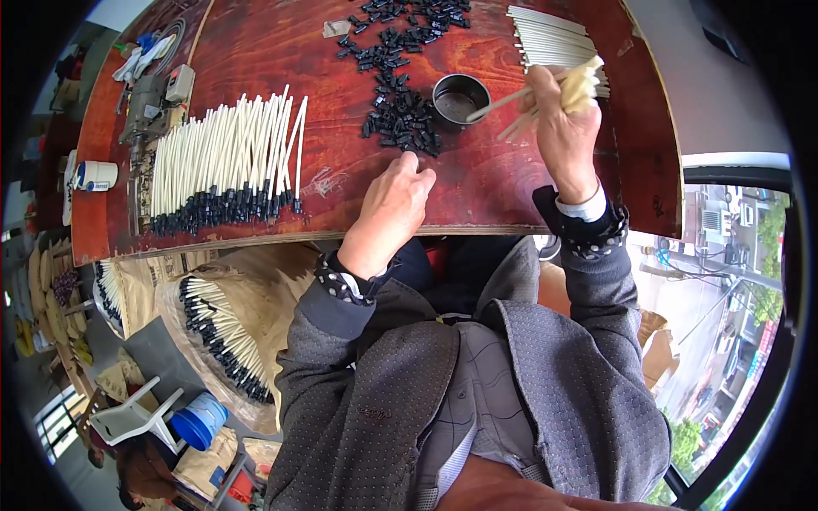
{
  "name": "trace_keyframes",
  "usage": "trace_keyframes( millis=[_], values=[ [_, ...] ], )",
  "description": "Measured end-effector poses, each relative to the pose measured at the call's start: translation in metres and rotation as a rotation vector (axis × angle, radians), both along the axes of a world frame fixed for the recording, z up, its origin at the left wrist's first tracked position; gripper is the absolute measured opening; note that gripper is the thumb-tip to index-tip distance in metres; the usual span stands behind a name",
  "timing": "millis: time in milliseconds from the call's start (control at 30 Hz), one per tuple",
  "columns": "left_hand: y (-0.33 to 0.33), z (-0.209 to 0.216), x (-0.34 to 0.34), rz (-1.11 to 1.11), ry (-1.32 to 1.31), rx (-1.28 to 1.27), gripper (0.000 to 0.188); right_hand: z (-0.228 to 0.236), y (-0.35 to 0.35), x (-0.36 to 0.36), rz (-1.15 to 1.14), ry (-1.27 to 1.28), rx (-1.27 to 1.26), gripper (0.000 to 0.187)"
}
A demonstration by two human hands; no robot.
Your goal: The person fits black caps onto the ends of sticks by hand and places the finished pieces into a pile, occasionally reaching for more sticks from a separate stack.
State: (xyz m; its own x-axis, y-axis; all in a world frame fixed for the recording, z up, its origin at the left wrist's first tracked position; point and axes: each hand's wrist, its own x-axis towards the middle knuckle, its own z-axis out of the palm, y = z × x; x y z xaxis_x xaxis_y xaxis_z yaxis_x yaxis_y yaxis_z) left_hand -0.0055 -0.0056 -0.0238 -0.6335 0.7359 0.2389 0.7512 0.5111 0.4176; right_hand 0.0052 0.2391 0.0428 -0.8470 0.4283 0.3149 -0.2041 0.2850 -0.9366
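Observation:
My right hand (567, 140) is closed around several cream-white sticks (580, 88) on the right side of the table. One stick slants out from it, its tip over the rim of a small round metal cup (461, 100). My left hand (390, 209) is by the table's near edge, fingers curled together at the near end of a heap of small black plastic pieces (400, 119). Whatever is between those fingertips is hidden. To the left lies a wide row of white sticks (226, 149) with black ends toward me.
Bare white sticks (554, 38) lie at the far right. A clamp-like metal device (145, 106) and a white cup (95, 175) are at the left edge. Below the table, a brown sack (256, 281) holds more black-ended sticks. A blue bucket (200, 420) stands lower left.

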Motion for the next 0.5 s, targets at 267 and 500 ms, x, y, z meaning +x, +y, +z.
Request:
trace_keyframes(
  millis=[267,500],
  values=[
    [0.005,0.001,0.001,-0.028,-0.047,-0.035,0.016,-0.039,0.009,-0.043,-0.104,-0.004,0.949,0.015],
    [-0.004,0.004,0.003,-0.028,-0.062,-0.024,0.020,-0.029,0.004,-0.026,-0.098,0.204,0.589,0.017]
  ],
)
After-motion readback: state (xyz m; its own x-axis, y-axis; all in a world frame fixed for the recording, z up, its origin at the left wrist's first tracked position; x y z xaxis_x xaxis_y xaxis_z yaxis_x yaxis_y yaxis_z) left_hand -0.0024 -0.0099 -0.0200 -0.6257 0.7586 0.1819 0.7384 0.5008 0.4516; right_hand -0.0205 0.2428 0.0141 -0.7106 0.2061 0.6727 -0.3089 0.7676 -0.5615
